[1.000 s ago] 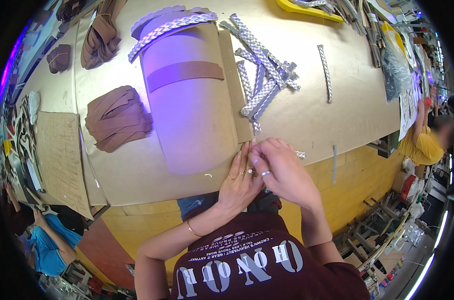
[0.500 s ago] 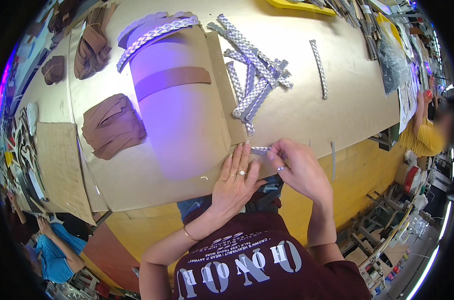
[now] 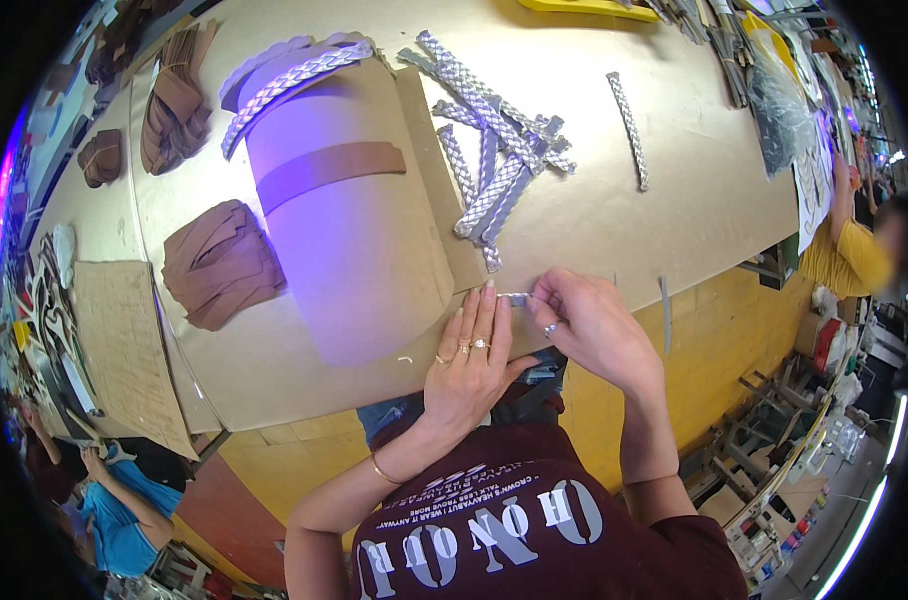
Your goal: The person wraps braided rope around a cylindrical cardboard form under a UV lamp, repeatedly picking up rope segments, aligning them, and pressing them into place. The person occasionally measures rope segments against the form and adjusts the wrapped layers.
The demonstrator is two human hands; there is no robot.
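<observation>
"Where's the braided strip (image 3: 517, 299)?"

"On the table (image 3: 714, 220), by the near edge, between the hands. The left hand (image 3: 469, 365) lies flat, fingers extended side by side, thumb apart, fingertips at the strip's left end. The right hand (image 3: 599, 325) pinches the right end between thumb and forefinger."

"How would it handle?"

"Light and bendy, I'd judge, hardly fragile; the shiny weave could slip a little. Take it by the ends, pinched flat. The fingers hide some, so I can't tell its full length."

"And room?"

"The table's edge runs close on the near side. The curved tan board (image 3: 354, 260) sits just left, the pile of braids (image 3: 496, 150) lies beyond, and tabletop stretches right, toward a lone braid (image 3: 629, 130)."
</observation>
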